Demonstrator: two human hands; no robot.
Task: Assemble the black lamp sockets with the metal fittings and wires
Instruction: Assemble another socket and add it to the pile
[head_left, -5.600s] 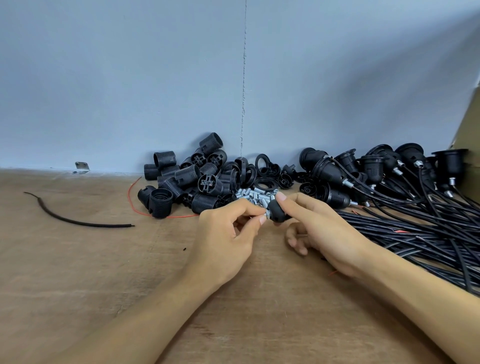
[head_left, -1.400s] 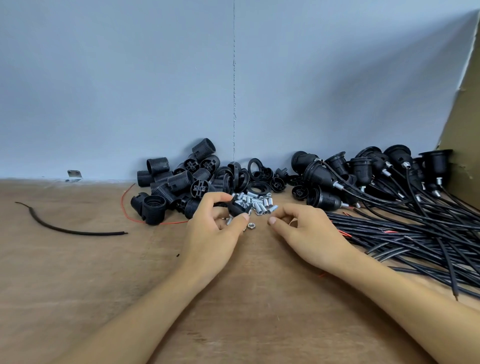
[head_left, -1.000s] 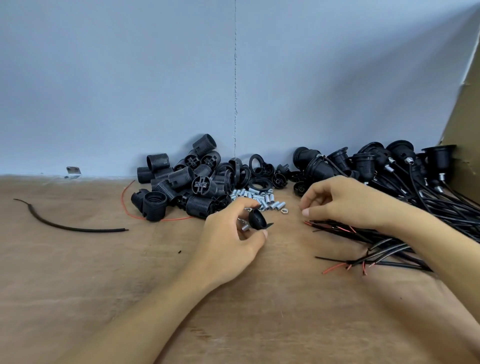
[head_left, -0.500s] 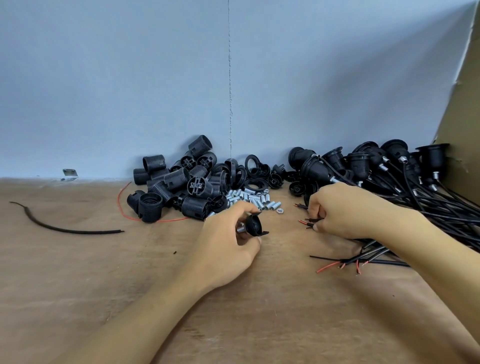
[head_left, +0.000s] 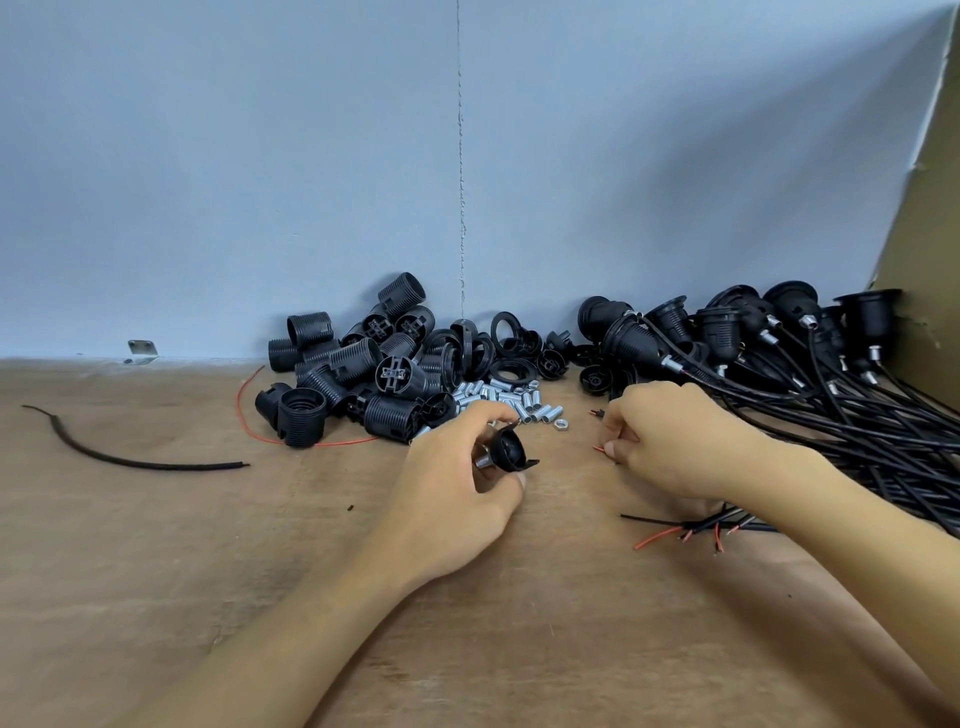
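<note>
"Near the middle of the frame, what does the left hand grasp?"

"A black socket cap, pinched between thumb and fingers. Its open side is turned rightward and a metal fitting pokes out behind, which likely presents the hole to the wire."

"And the right hand?"

"Right of centre, its fingers are curled round a wire end with red tips showing, probably for threading. Spare fittings lie just above, wires at right."

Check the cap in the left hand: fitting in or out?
In: a silver fitting juts from the cap, which the left hand grips.
</note>
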